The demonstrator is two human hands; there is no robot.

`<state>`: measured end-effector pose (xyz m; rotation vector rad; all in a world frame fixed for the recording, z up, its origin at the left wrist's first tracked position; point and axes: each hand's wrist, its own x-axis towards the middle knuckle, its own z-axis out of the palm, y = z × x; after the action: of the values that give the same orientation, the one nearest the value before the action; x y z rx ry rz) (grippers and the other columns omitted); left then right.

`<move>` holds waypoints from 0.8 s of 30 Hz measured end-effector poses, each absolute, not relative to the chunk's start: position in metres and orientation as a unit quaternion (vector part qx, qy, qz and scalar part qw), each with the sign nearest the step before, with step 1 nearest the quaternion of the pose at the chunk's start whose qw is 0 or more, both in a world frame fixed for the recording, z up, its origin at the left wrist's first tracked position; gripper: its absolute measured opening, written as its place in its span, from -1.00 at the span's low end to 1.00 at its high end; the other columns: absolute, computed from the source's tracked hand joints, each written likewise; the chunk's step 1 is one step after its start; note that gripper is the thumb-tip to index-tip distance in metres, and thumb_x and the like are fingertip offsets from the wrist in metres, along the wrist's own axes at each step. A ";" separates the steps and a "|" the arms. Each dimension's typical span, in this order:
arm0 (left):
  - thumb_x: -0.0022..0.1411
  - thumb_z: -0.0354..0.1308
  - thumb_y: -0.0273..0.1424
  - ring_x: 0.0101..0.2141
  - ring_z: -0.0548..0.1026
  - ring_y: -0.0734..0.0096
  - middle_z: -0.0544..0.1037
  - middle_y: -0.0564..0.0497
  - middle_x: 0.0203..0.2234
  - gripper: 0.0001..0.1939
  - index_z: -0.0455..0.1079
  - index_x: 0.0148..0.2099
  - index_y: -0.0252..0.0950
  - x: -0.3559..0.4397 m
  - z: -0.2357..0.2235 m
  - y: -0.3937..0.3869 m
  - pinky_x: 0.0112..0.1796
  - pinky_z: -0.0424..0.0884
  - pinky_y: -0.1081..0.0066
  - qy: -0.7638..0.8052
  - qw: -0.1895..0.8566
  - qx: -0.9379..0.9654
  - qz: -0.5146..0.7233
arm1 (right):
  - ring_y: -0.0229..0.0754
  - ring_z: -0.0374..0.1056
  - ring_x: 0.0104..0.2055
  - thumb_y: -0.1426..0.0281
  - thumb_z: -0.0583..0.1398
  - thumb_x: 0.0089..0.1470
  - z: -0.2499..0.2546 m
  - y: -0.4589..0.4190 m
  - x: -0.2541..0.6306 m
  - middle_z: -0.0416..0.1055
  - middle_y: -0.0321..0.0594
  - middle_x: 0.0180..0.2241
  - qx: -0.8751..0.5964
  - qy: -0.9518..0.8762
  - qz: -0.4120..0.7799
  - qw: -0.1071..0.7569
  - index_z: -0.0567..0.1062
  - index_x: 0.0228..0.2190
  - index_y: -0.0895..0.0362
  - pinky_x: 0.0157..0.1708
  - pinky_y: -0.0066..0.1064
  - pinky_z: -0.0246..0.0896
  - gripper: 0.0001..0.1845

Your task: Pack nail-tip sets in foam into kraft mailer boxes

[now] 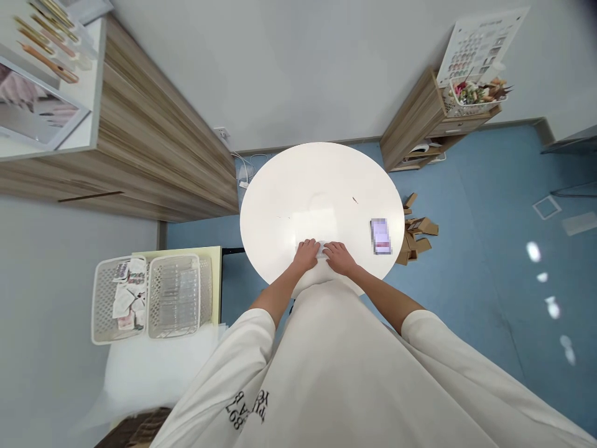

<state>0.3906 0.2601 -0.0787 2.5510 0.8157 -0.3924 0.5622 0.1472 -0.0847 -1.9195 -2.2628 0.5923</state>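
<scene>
Translucent, pale material lies between the two hands, a small flat piece [321, 249] on the tabletop [298, 174], close to the edge nearest the body. The left grip [306, 254] has its fingers bent at one side of it, and the right grip [339, 257] is at the other; whether either pinches it or merely rests on it, I cannot tell. Pale on glossy white, its borders are hard to make out, so a fingertip could miss an edge or crease it. Uneven pressure from the two sides could skew it on the smooth surface, and a backward slip could take it over the near rim towards the white shirt [326, 348]. Farther out, a small dark thing [355, 200] could be brushed aside by a reaching hand. The blurred purple rectangle [381, 236] lies near the right rim; a wide elbow could nudge it towards the cardboard [420, 227] beyond.
</scene>
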 end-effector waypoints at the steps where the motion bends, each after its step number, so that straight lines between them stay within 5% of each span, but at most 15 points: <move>1: 0.15 0.19 -0.46 0.12 0.29 0.04 0.34 -0.17 0.12 -0.51 0.26 0.14 -0.23 0.387 -0.078 0.256 0.09 0.19 0.14 0.294 0.223 0.918 -0.143 | 0.12 0.12 0.24 0.46 0.16 0.17 -0.085 0.144 0.559 0.30 -0.04 0.21 -0.628 -0.751 0.196 0.054 0.45 0.04 0.09 0.21 -0.04 -0.03 -0.62; 13: 0.08 0.26 -0.36 0.04 0.40 0.10 0.36 -0.11 0.08 -0.51 0.27 0.07 -0.20 0.363 -0.073 0.233 0.03 0.34 0.18 0.338 0.318 0.875 -0.135 | 0.04 0.33 0.02 0.54 0.15 0.11 -0.079 0.138 0.542 0.50 -0.06 -0.07 -0.606 -0.764 0.222 0.000 0.44 -0.07 0.12 0.12 -0.13 0.01 -0.67; 24: 0.29 0.10 -0.30 -0.08 0.51 0.16 0.49 -0.07 -0.09 -0.73 0.29 0.02 -0.21 0.362 -0.059 0.249 0.12 0.25 0.17 0.299 0.300 0.898 -0.121 | -0.01 0.38 0.00 0.50 0.06 0.21 -0.055 0.160 0.550 0.54 -0.09 -0.15 -0.604 -0.753 0.260 0.007 0.46 -0.07 0.11 0.17 -0.16 -0.07 -0.71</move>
<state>0.3616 0.2486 -0.0592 2.3831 0.7934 -0.3224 0.5500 0.1595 -0.0547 -1.8898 -2.3564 0.8146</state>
